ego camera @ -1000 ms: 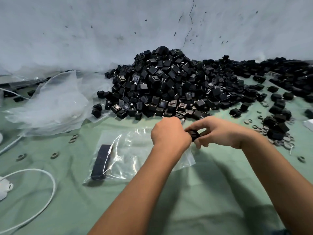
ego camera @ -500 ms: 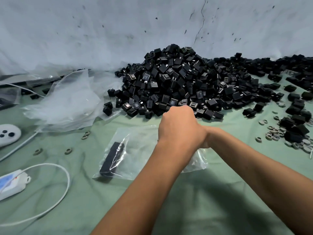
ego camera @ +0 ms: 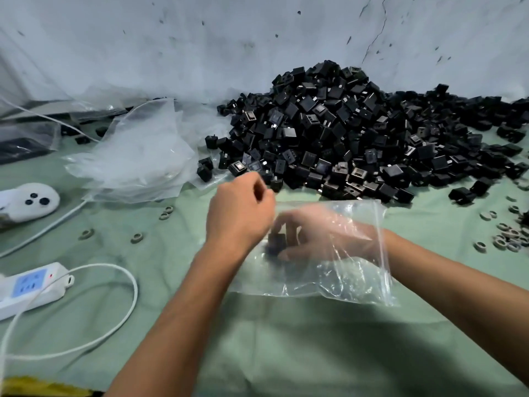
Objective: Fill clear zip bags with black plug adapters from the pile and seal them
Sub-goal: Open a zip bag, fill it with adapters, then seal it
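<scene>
**A small black plug goes into a floppy bag**

The clear zip bag (ego camera: 337, 270) is held just above the green bench (ego camera: 286, 339), in front of the big pile of black plug adapters (ego camera: 337, 133). The right hand (ego camera: 312, 233) is seen inside the bag, through the plastic. Its fingers (ego camera: 289, 255) are curled round one black adapter (ego camera: 276, 242), deep in the bag. The left hand (ego camera: 239, 213) is at the bag's left side; its fingers are curled, and the bag's edge seems to be pinched there, though the pinch itself is hidden.

The bag looks thin, soft and slippery. It is likely to sag and fold, so it is best held by the stiff zip strip at the mouth (ego camera: 379, 247), where the plastic is thicker. The adapter looks small, hard and light. It can be taken by its flat sides with a few fingers and is not likely to break if dropped. More loose clear bags (ego camera: 134, 159) are heaped to the left of the pile.
</scene>
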A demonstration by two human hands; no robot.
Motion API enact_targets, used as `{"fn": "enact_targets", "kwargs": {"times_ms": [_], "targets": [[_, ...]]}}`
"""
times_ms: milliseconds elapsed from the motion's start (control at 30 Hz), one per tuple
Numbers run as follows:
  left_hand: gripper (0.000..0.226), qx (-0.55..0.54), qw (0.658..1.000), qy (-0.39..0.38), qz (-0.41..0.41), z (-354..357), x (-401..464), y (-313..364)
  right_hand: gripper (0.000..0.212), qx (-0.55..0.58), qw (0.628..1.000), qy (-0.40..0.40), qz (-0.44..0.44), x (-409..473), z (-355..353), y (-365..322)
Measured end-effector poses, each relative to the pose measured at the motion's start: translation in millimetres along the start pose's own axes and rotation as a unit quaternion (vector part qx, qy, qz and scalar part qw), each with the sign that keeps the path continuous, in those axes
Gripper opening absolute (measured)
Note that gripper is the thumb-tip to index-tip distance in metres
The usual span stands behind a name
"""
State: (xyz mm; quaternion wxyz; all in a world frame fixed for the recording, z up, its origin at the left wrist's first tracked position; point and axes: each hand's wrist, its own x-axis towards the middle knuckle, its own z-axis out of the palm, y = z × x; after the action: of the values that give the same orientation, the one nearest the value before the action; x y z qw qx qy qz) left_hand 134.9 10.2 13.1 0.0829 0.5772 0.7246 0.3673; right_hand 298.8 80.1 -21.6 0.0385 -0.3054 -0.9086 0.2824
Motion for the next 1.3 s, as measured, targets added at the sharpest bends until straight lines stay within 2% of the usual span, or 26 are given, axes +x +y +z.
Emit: {"fn": "enact_targets", "kwargs": {"times_ms": [67,167,300,500,600,667,767,867,1100,1300], "targets": [[0.014,0.029,0.998,0.007,-0.061,-4,6,-44,0.033,-0.011,0.999,0.011,0.031,5,3,2],[0.013,0.013,0.993,-0.003,-0.119,-9,4,-86,0.026,0.13,0.989,-0.018,0.067,20,11,0],[0.016,-0.002,0.996,0.005,-0.09,-10,-1,-104,0.026,0.238,0.965,-0.012,0.105,37,17,-6],[0.017,-0.008,0.998,0.0,-0.068,-8,0,-109,0.021,0.258,0.959,0.065,0.095,54,27,-9],[0.016,-0.005,0.998,0.002,-0.068,-7,0,-111,0.012,0.313,0.943,0.062,0.097,53,29,-10],[0.016,-0.006,0.998,0.006,-0.068,-7,1,-112,0.014,0.326,0.936,0.055,0.121,55,29,-10],[0.017,-0.01,0.998,0.006,-0.068,-6,1,-111,0.02,0.309,0.941,0.049,0.129,59,30,-7],[0.017,-0.015,0.997,0.011,-0.076,-6,1,-110,0.019,0.312,0.946,0.038,0.081,58,27,-9],[0.014,-0.098,0.982,0.094,-0.134,-6,4,-118,0.035,0.252,0.967,-0.036,0.017,61,21,-7],[0.023,-0.157,0.966,0.108,-0.176,-7,6,-124,0.051,0.093,0.995,-0.044,0.014,78,24,-3]]}}
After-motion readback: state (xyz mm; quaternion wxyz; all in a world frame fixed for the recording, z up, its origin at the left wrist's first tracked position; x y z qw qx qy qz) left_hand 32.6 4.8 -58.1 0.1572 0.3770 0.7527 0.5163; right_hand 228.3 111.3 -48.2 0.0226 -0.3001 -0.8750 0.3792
